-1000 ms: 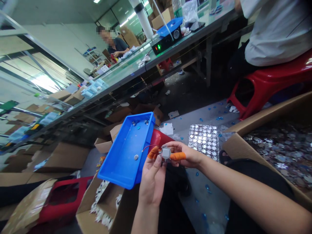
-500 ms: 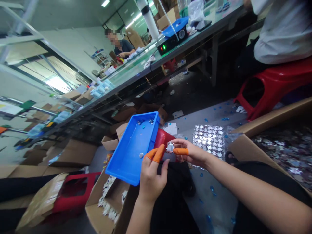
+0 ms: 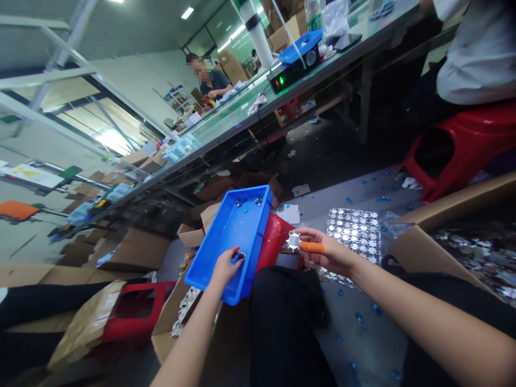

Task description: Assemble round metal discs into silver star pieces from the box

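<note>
My right hand (image 3: 322, 251), an orange finger cot on one finger, pinches a small white sun-shaped piece (image 3: 293, 241) with short spikes around its rim. The piece is held up over the red stool, its flat round side towards me. Inside the blue tray (image 3: 220, 236), my left hand (image 3: 226, 267) reaches down with finger and thumb apart, close to a small round piece (image 3: 242, 255) on the tray floor. Whether the fingertips touch that piece is unclear. Two small shiny parts (image 3: 248, 202) and a blue-green disc (image 3: 245, 210) lie at the tray's far end.
The tray rests partly on a red stool (image 3: 274, 239). A sheet of silvery star-shaped pieces (image 3: 355, 234) lies on the floor, right. An open carton (image 3: 423, 258) of shiny pieces stands further right, another carton (image 3: 163, 336) left. A long workbench (image 3: 237, 126) runs behind; co-workers sit nearby.
My left hand has moved away from the white sun-shaped piece, left and down into the blue tray. The right hand keeps the piece, now turned with its round side showing.
</note>
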`<state>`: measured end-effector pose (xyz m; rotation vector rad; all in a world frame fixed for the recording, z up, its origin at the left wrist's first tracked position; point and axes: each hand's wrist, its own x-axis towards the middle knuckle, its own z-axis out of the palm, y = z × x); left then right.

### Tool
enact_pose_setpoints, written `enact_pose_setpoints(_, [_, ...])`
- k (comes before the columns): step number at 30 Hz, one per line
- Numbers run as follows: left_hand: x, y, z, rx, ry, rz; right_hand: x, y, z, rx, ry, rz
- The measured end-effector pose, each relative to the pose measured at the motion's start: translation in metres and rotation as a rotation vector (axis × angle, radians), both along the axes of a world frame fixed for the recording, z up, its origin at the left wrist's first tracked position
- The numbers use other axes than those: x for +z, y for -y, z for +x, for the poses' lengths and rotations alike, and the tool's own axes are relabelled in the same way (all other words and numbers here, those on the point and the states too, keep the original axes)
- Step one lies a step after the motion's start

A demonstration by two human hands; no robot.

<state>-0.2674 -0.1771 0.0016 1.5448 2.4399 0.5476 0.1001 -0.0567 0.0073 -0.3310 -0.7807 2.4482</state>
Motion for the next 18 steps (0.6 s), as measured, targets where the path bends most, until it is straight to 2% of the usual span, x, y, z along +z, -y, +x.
enact_pose_setpoints(6, [-0.011, -0.006, 0.001, 0.033, 0.059, 0.008, 0.004, -0.001, 0.000, -0.005, 0.041, 0.010])
enact_pose_setpoints(11, [-0.011, -0.011, 0.001, 0.068, 0.142, 0.042, 0.002, -0.001, 0.000, -0.006, 0.020, 0.007])
enact_pose_setpoints(14, [-0.001, -0.013, 0.001, 0.112, 0.177, 0.101, -0.001, -0.002, -0.001, -0.007, -0.002, 0.010])
enact_pose_setpoints(18, [0.030, -0.016, 0.015, 0.167, 0.205, 0.263, -0.004, -0.004, -0.002, 0.012, 0.011, 0.038])
